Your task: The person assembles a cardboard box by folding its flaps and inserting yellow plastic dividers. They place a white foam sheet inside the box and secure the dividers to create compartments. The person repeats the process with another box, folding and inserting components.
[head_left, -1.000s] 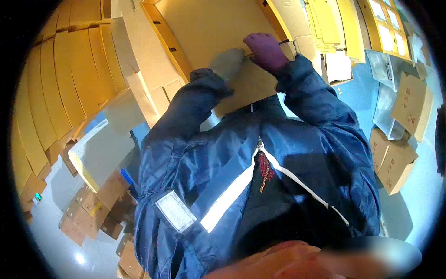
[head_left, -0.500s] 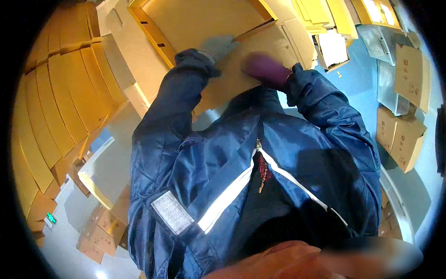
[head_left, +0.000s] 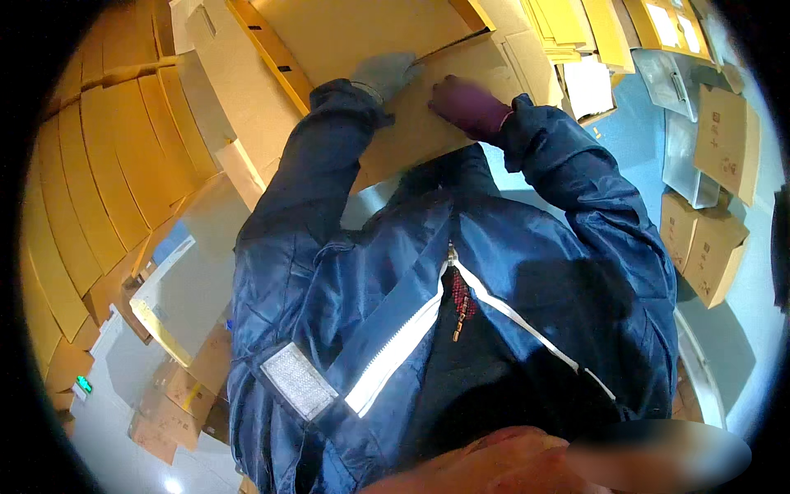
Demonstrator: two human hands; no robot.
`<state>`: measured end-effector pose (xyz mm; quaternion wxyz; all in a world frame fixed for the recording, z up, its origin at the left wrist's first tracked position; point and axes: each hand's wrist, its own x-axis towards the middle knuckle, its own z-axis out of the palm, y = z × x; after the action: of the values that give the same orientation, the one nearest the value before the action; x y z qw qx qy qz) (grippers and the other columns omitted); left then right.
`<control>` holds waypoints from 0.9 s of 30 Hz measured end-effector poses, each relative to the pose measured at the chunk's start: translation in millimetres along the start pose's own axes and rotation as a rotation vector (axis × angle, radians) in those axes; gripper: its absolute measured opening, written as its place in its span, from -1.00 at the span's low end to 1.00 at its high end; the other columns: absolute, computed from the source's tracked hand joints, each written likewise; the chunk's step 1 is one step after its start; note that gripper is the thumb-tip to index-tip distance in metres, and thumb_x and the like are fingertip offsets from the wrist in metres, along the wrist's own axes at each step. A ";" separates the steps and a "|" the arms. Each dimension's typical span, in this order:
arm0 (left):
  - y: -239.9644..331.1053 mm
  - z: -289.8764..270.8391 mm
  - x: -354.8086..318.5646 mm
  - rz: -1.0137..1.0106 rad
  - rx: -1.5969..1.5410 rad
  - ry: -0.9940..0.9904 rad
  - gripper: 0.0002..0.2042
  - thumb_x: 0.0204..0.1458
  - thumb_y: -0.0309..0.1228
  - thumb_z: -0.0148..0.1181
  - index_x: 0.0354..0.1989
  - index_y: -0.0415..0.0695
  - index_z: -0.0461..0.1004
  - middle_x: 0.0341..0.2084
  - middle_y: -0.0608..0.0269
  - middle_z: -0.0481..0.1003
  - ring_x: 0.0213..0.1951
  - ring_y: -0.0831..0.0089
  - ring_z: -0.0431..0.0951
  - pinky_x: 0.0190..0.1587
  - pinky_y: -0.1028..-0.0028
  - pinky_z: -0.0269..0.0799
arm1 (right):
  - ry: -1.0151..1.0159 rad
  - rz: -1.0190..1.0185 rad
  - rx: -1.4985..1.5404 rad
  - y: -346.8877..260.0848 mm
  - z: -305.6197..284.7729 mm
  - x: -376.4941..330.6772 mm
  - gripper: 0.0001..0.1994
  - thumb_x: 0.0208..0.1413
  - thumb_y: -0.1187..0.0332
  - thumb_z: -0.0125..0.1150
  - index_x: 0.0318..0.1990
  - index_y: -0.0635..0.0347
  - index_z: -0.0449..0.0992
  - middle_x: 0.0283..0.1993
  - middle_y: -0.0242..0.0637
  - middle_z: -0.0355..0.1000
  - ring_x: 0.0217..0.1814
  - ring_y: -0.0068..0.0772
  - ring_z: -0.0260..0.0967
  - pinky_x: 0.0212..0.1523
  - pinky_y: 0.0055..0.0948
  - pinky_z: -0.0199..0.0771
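An open, shallow cardboard box [head_left: 284,70] with yellow walls lies at the top of the view. My left hand [head_left: 383,76], in a grey glove, lies over the near edge of this box; its fingers are blurred and blend into the cardboard. To its right, my right hand [head_left: 469,109], in a dark purple glove, is above the brown cardboard [head_left: 424,136] nearest me. Its fingers are curled in, and whatever they may hold is hidden. The two hands are apart from each other.
Stacked yellow-brown cardboard [head_left: 107,173] rises at the left. Folded yellow cartons [head_left: 551,29] and a small box with white paper [head_left: 586,86] stand at the upper right. Clear plastic bins [head_left: 690,156] and closed brown boxes [head_left: 728,140] sit on the blue floor farther right.
My right hand has shifted slightly and shows sharper, with its fingers curled. My left hand has stayed nearly where it was. The view has shifted a little.
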<state>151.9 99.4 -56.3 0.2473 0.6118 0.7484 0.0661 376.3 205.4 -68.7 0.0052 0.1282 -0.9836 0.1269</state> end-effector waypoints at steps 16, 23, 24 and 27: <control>15.7 -15.2 3.4 -0.052 -0.011 -0.113 -0.53 0.26 0.05 -0.13 -0.02 -0.08 0.48 -0.08 -0.03 0.54 -0.03 -0.07 0.53 0.02 0.04 0.43 | -0.018 0.191 0.114 -38.3 -36.7 20.1 -0.71 0.08 0.34 0.13 -0.02 0.13 0.46 -0.30 -0.14 0.46 -0.25 -0.05 0.49 -0.25 -0.11 0.51; 16.1 -10.1 4.5 -0.097 0.013 -0.104 -0.53 0.25 0.05 -0.10 -0.03 -0.10 0.48 -0.11 -0.06 0.55 -0.04 -0.08 0.53 0.02 0.06 0.43 | -0.018 0.246 0.183 -39.4 -10.1 22.3 -0.67 0.11 0.35 0.09 0.05 0.07 0.45 -0.26 -0.11 0.45 -0.12 -0.04 0.47 -0.17 -0.04 0.48; 16.8 -9.6 3.4 -0.072 -0.019 -0.083 -0.54 0.25 0.05 -0.09 -0.04 -0.11 0.49 -0.12 -0.06 0.55 -0.04 -0.08 0.53 0.02 0.05 0.43 | 0.022 0.235 0.180 -42.0 -3.9 15.4 -0.65 0.10 0.34 0.12 0.07 0.07 0.46 -0.21 -0.09 0.45 -0.07 -0.03 0.46 -0.12 -0.04 0.47; 16.5 -8.1 2.0 -0.045 -0.050 -0.044 -0.54 0.24 0.04 -0.08 -0.05 -0.12 0.50 -0.12 -0.07 0.55 -0.03 -0.08 0.53 0.03 0.05 0.42 | 0.051 0.197 0.267 -44.4 14.3 -2.0 -0.60 0.09 0.30 0.22 0.12 0.06 0.46 -0.05 -0.05 0.43 0.06 0.00 0.40 0.01 -0.05 0.45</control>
<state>162.5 106.9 -43.3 0.2803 0.5897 0.7545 0.0657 389.8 160.8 -71.6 0.0003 0.0273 -0.9654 0.2595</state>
